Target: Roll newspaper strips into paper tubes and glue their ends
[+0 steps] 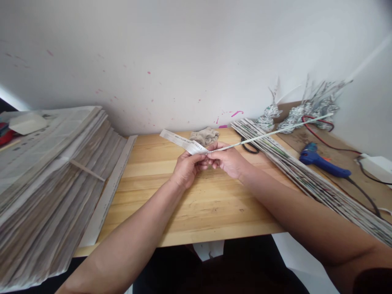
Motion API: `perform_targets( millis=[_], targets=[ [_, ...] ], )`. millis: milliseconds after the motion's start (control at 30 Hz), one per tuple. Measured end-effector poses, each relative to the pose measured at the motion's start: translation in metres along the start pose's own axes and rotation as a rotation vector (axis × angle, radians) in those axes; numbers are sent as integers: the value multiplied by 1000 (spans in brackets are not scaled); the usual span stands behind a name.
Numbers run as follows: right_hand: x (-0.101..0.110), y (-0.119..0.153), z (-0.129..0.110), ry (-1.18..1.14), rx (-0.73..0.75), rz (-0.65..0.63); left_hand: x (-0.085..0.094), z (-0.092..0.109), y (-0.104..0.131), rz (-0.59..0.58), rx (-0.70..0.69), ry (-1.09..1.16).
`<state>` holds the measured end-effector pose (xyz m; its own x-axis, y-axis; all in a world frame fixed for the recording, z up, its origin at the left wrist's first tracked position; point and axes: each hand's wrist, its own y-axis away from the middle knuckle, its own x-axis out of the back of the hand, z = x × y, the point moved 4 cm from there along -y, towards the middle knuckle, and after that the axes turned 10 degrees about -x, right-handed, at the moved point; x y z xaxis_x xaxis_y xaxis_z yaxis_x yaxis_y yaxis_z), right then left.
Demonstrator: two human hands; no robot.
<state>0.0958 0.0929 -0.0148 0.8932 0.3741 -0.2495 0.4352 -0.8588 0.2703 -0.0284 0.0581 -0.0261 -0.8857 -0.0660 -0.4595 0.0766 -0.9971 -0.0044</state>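
Over the middle of the wooden table, my left hand (188, 166) and my right hand (228, 160) meet with their fingertips close together. A newspaper strip (180, 141) runs between them. To the upper left the strip is flat with printed text; to the right it is rolled into a thin tube (275, 131) that reaches far out. My left thumb and fingers pinch the strip where flat turns to rolled. Thumb and fingers of my right hand close on the rolled part beside it. Just behind the hands lies a crumpled greyish cloth (205, 135).
Stacked newspaper strips (76, 179) fill the left side. Many rolled paper tubes (294, 171) lie on the right, by black scissors handles (250, 147). Beyond them are a blue glue gun (324, 161) on cardboard, a white power block (378, 166) and woven paper figures (294, 116) against the wall.
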Motion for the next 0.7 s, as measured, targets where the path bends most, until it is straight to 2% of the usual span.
perform_targets(
  millis=[467,700],
  targets=[
    [3,-1,-1,-145,-60,38,1,-1,0,-3,8,85],
    [5,-3,-3,-194,-81,38,-5,-2,2,-45,-60,120]
  ],
)
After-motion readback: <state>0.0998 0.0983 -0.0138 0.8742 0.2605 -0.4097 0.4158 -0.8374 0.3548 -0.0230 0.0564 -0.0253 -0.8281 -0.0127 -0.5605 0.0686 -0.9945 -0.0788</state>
